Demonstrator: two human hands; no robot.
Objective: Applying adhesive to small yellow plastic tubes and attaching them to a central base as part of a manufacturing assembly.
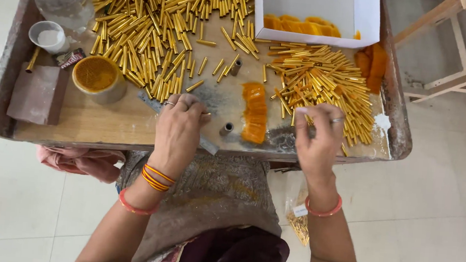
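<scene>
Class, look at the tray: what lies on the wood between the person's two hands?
In the head view, between the left hand and right hand lie a strip of orange pieces and one small dark tube.

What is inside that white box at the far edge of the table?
The white box holds a row of orange pieces along its near wall. The rest of its floor looks bare; anything under the pieces is hidden.

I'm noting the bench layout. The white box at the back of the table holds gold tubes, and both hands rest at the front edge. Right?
Not quite. The head view shows the white box holding orange pieces, not gold tubes, which lie loose on the table. The left hand and right hand are at the front edge.
</scene>
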